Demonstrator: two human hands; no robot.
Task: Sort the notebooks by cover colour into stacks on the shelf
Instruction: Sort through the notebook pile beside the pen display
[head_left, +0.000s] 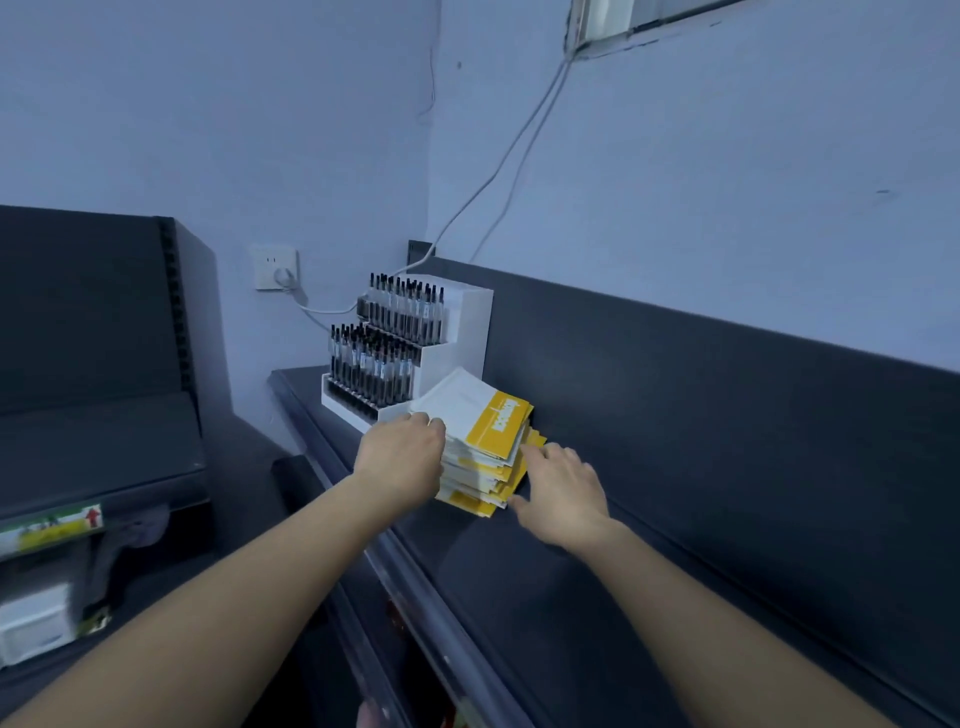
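Note:
A stack of white-and-yellow notebooks (485, 447) lies on the dark shelf (597, 587), against its back panel. The top notebook sits skewed, its yellow band pointing right. My left hand (400, 457) is at the stack's left side, fingers curled over the edge of the upper notebooks. My right hand (563, 496) lies against the stack's right side with fingers spread and fairly straight, touching the yellow edges.
A white tiered pen display (410, 348) full of dark pens stands just behind and left of the stack. A wall socket (276, 267) with cables is behind it. Another dark shelf unit (93, 364) stands at the left. The shelf's front rail (415, 587) runs towards me.

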